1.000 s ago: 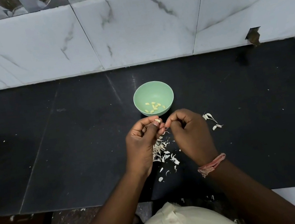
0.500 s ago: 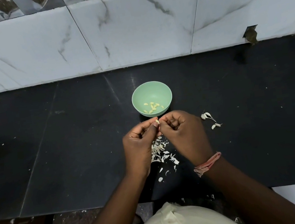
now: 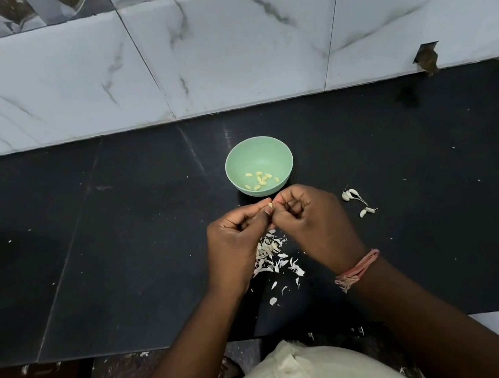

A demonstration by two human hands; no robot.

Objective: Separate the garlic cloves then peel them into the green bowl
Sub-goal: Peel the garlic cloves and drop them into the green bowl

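A small green bowl (image 3: 258,155) stands on the black counter and holds several peeled garlic cloves (image 3: 261,179). Just in front of it, my left hand (image 3: 236,244) pinches a small pale garlic clove (image 3: 270,206) between thumb and fingertips. My right hand (image 3: 312,224) is curled tight against it, its fingertips at the same clove. A heap of white garlic skins (image 3: 272,254) lies under and between both hands. Several unpeeled cloves (image 3: 357,201) lie to the right of my right hand.
The black counter (image 3: 120,239) runs wide to both sides and ends at a marble-tiled wall (image 3: 222,48) behind the bowl. Its front edge is close to my body. Skin scraps dot the floor below.
My right hand has closed in on my left, so both now meet at the clove. The hands stay in front of the bowl.
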